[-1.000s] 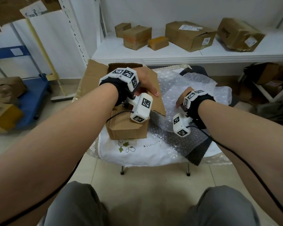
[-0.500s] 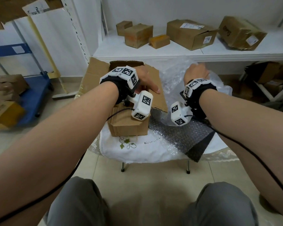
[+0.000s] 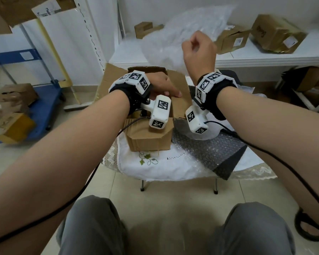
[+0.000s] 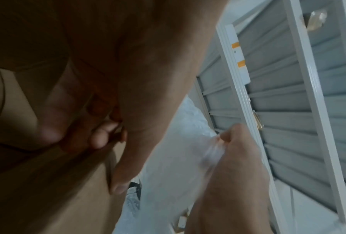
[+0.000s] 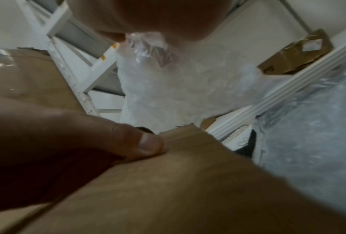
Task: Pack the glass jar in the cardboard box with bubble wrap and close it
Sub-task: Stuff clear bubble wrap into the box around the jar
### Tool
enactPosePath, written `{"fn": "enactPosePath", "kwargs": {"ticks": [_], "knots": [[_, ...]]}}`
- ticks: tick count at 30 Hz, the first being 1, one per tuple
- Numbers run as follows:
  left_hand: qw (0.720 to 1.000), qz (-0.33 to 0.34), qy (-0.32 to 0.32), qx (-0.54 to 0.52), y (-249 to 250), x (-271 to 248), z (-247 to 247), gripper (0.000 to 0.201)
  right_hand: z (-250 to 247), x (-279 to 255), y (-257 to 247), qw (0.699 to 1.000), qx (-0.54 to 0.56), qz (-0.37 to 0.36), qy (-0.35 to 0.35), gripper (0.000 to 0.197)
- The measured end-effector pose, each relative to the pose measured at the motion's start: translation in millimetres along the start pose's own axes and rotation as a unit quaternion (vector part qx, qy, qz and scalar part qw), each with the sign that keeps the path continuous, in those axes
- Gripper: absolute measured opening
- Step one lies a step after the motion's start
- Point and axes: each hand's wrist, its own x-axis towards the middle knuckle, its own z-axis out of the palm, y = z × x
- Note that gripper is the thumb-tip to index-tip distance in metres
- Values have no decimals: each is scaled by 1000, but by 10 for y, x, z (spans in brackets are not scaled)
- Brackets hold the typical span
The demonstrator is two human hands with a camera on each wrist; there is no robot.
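An open cardboard box [image 3: 147, 142] stands on a small cloth-covered table [image 3: 155, 168]. My left hand [image 3: 166, 87] grips its right flap [image 3: 180, 105]; the thumb [image 5: 108, 139] lies on the flap's [image 5: 188, 174] outer face and the fingers reach inside. My right hand [image 3: 197, 46] is raised above and behind the box, fist closed on a bunched edge of a clear bubble wrap sheet [image 3: 173, 39] that hangs in the air. The wrist views show the bubble wrap [image 5: 178, 82] dangling from my right hand [image 4: 234, 158]. I cannot see the glass jar.
More bubble wrap [image 3: 206, 150] lies on the table right of the box, over a dark mat. Behind is a white shelf [image 3: 265, 57] with several cardboard boxes [image 3: 276, 34]. A blue cart [image 3: 42, 103] and other boxes sit at the left. My knees are under the table's near edge.
My right hand has pinched the bubble wrap off the table and lifted it high, up and back. My left hand stays on the box flap.
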Motion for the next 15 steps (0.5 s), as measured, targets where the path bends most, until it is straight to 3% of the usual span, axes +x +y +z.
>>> {"fn": "enactPosePath", "kwargs": {"ticks": [6, 9, 12, 15], "knots": [[970, 64, 61, -226, -78, -74, -104, 50, 106, -5, -219, 975, 198, 79, -62, 18], [911, 77, 26, -404, -53, -210, -166, 48, 119, 15, -366, 964, 235, 101, -77, 20], [835, 68, 48, -543, 20, -394, -235, 65, 130, 4, -435, 953, 254, 133, -99, 24], [809, 61, 99, -577, 32, -432, -298, 77, 97, -19, -464, 952, 246, 156, -93, 23]]}}
